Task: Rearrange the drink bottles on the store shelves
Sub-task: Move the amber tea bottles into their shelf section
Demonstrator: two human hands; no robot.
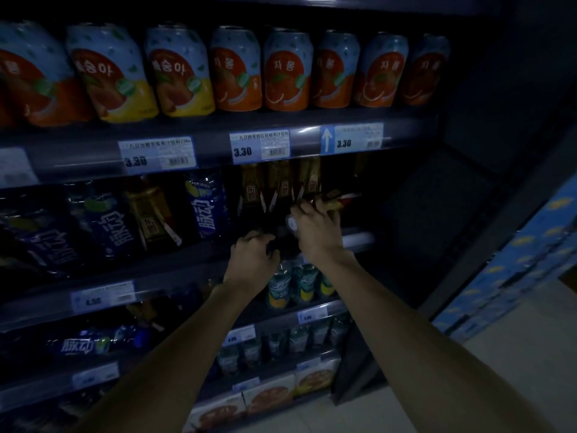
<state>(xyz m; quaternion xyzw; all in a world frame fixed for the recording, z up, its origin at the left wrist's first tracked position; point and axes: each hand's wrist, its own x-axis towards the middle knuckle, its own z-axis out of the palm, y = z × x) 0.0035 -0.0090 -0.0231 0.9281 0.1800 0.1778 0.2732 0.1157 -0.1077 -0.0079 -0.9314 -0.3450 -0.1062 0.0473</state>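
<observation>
1. Your two forearms reach up from the bottom of the view to the middle shelf (359, 238) of a dim drinks rack.
2. Your right hand (315, 231) is clamped around a brown-labelled bottle (332, 199). The bottle lies tilted, with its pale cap (292, 222) towards you and its base pointing into the shelf. It sits just in front of the row of upright tea bottles (282, 182) that carry the same label.
3. Your left hand (253, 254) is just beside the right one and lower, at the shelf's front edge. Its fingers curl over a dark shape (281, 242) there. The light is too poor to tell whether they actually grip it or what it is.
4. By the look of it, you are mid-placement, adding the tilted bottle to its matching row at the right end of the shelf.
5. The next move probably calls for swinging the base down and the cap up so the bottle stands upright. After that, slide it back into the gap beside the row.
6. Mind the neighbouring tea bottles, which stand close enough to be knocked over. The blue-labelled bottles (206, 207) to the left stand apart from this spot. The green bottles (281, 285) on the shelf below sit right under your wrists.
</observation>
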